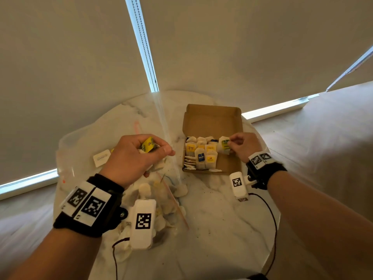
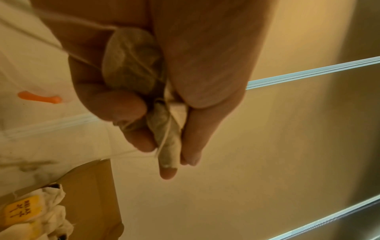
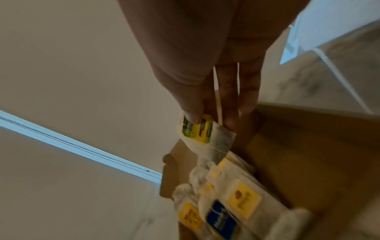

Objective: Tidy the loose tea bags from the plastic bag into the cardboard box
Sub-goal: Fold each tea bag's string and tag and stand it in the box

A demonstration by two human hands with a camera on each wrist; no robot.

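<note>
An open cardboard box [image 1: 230,164] sits on the marble table, its left half filled with rows of tea bags [image 1: 201,156]. My right hand [image 1: 242,145] pinches a tea bag with a green-and-yellow tag [image 1: 224,145] over the box's upper right; the same tea bag [image 3: 207,138] hangs from thumb and fingers in the right wrist view. My left hand [image 1: 137,156] grips a tea bag with a yellow tag [image 1: 148,144] above the clear plastic bag [image 1: 80,146]. In the left wrist view, crumpled tea bags [image 2: 131,68] fill that fist.
More loose tea bags [image 1: 165,201] lie in a heap in the plastic bag near the table's front. A white tea bag [image 1: 102,157] lies left of my left hand. Closed blinds stand behind the round table [image 1: 218,219]. Tea crumbs dot the marble.
</note>
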